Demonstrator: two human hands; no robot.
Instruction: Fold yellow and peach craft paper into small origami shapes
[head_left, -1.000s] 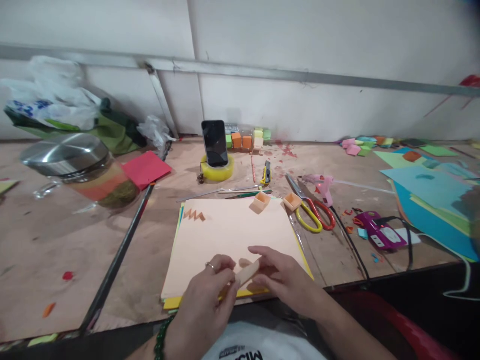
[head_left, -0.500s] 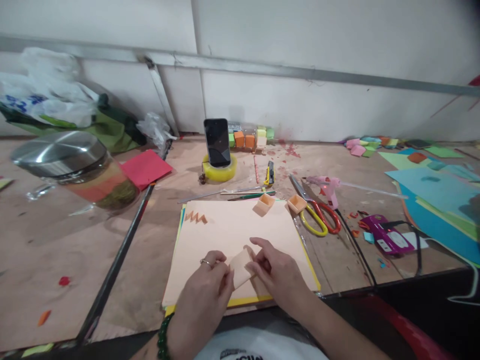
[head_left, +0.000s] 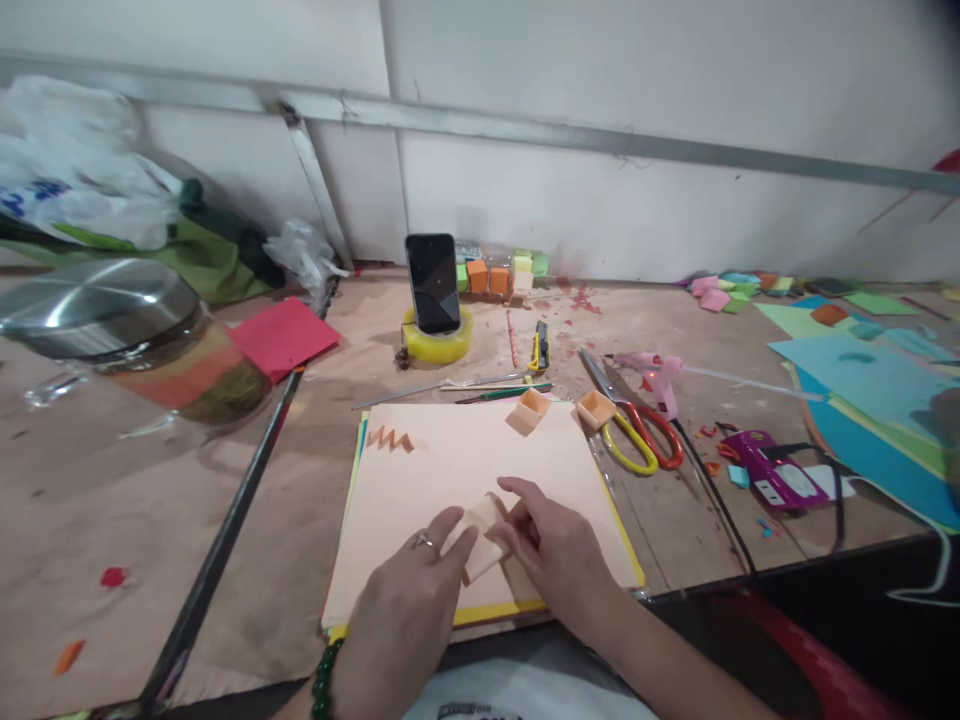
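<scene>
A small folded piece of peach paper (head_left: 482, 528) is between my two hands, above a stack of peach sheets (head_left: 442, 455). My left hand (head_left: 420, 580), with a ring and a green bead bracelet, has thumb and forefinger at the paper's left side. Closed on its right edge is my right hand (head_left: 551, 545), its forefinger raised and curved. Beyond the hands, a small open peach paper box (head_left: 531, 408) rests on the sheets, and a second paper box (head_left: 596, 409) sits at their right corner. A zigzag-folded paper strip (head_left: 391, 438) lies at the upper left of the stack.
Scissors (head_left: 637, 430), a pink glue gun (head_left: 660, 380) and a purple device (head_left: 776, 468) lie to the right. Behind the stack are a yellow cutter (head_left: 540, 347) and a phone (head_left: 433, 283) in a yellow tape roll (head_left: 442, 347). A lidded glass jar (head_left: 187, 370) stands left.
My left thumb and forefinger have spread a little along the paper's left side. My right hand keeps nearly the same place. The view has shifted slightly.
</scene>
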